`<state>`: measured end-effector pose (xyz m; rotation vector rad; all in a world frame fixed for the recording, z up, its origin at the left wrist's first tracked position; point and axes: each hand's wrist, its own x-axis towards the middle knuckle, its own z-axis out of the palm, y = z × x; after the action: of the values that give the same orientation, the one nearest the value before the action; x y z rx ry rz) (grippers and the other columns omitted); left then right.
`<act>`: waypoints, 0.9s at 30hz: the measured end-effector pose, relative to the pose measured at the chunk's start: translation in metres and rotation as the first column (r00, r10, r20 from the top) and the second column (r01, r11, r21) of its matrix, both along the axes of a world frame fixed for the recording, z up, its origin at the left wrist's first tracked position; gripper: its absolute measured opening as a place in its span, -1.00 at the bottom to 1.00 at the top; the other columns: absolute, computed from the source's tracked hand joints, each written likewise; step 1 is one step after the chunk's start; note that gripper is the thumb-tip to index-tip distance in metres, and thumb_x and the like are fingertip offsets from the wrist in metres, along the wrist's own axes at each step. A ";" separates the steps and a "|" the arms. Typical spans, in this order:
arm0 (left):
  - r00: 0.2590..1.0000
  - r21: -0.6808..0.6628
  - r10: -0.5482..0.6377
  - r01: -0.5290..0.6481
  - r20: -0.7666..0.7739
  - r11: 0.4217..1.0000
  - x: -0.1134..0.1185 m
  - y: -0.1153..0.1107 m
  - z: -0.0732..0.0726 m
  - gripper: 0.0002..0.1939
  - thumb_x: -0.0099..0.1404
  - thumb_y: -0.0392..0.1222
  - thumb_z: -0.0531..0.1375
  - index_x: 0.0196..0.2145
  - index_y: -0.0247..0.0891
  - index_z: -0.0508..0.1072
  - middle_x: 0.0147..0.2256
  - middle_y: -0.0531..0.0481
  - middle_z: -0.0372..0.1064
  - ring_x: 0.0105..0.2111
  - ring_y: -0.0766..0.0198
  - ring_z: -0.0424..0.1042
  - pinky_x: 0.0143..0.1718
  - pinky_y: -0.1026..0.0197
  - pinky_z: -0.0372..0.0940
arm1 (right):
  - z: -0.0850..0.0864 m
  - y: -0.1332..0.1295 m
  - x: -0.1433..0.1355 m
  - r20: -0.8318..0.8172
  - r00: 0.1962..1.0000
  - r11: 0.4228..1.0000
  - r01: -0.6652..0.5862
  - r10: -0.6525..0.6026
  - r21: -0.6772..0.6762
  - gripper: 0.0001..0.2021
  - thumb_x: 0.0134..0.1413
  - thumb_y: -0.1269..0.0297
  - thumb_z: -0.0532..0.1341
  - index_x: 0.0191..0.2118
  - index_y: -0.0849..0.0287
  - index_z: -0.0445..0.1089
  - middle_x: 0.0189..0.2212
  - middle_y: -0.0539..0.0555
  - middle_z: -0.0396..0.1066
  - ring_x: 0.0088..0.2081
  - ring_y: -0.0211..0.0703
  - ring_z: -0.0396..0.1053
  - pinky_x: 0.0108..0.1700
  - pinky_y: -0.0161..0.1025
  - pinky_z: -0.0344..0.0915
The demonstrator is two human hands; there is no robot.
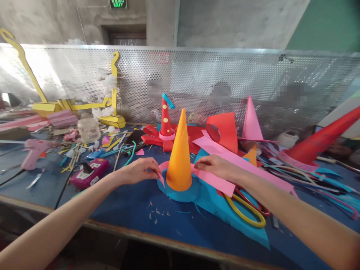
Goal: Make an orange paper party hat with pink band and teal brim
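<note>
An orange paper cone [180, 161] stands upright on a round blue paper brim [180, 195] in front of me. A pink paper strip [212, 179] passes behind the cone's lower part. My left hand [144, 169] pinches its left end beside the cone. On the other side, my right hand [215, 167] grips the same strip between thumb and fingers, its free end sticking out below the wrist. Beneath my right forearm lie yellow and red looped handles [247, 215], like those of scissors, on a blue sheet [233, 219].
Left are a magenta box with a cord [90, 174], a pink glue gun [35, 152] and a clear jar [88, 130]. Behind stands a dotted red cone hat [165, 120]. A pink cone [251, 122] and red cone hat [317, 144] are right. A perforated metal panel [191, 67] backs the table.
</note>
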<state>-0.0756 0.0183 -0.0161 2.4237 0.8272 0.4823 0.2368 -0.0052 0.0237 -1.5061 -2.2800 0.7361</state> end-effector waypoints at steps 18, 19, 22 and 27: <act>0.996 0.204 -0.067 0.077 -0.052 0.976 0.025 -0.019 -0.007 -0.78 0.41 -0.15 0.10 -0.26 -0.21 0.54 -0.23 -0.01 0.44 -0.18 0.23 0.40 -0.10 0.28 0.19 | -0.029 -0.050 0.014 0.132 0.932 0.840 -0.360 0.336 0.405 -0.86 0.19 0.43 0.16 -0.25 0.07 0.44 0.05 0.12 0.33 0.05 -0.09 0.33 0.05 -0.10 0.31; 0.997 0.199 -0.059 0.068 -0.052 0.978 0.025 -0.020 -0.007 -0.80 0.40 -0.15 0.10 -0.26 -0.21 0.52 -0.24 -0.01 0.44 -0.19 0.23 0.41 -0.12 0.29 0.20 | -0.029 -0.052 0.015 0.145 0.922 0.828 -0.387 0.360 0.405 -0.90 0.22 0.37 0.17 -0.25 0.08 0.43 0.03 0.12 0.36 0.03 -0.10 0.35 0.06 -0.10 0.31; 0.998 0.189 -0.010 0.021 -0.063 0.982 0.026 -0.024 -0.006 -0.85 0.35 -0.10 0.17 -0.26 -0.22 0.48 -0.27 0.01 0.43 -0.24 0.23 0.42 -0.19 0.29 0.21 | -0.031 -0.054 0.014 0.143 0.928 0.832 -0.372 0.344 0.411 -0.89 0.26 0.26 0.17 -0.26 0.10 0.42 -0.06 0.11 0.43 -0.03 -0.11 0.39 0.03 -0.13 0.32; 0.999 0.191 0.007 0.002 -0.043 0.982 0.030 -0.029 -0.005 -0.81 0.28 -0.04 0.25 -0.31 -0.22 0.47 -0.25 0.02 0.41 -0.23 0.23 0.41 -0.21 0.28 0.22 | -0.036 -0.052 0.000 0.122 0.969 0.831 -0.245 0.213 0.500 -0.82 0.25 0.20 0.17 -0.35 0.13 0.38 -0.30 0.07 0.46 -0.20 -0.12 0.41 -0.10 -0.14 0.35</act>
<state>-0.0454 -0.0104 -0.0211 2.6177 0.8362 0.5336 0.2366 -0.0576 -0.0127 -1.0276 -2.4642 0.1022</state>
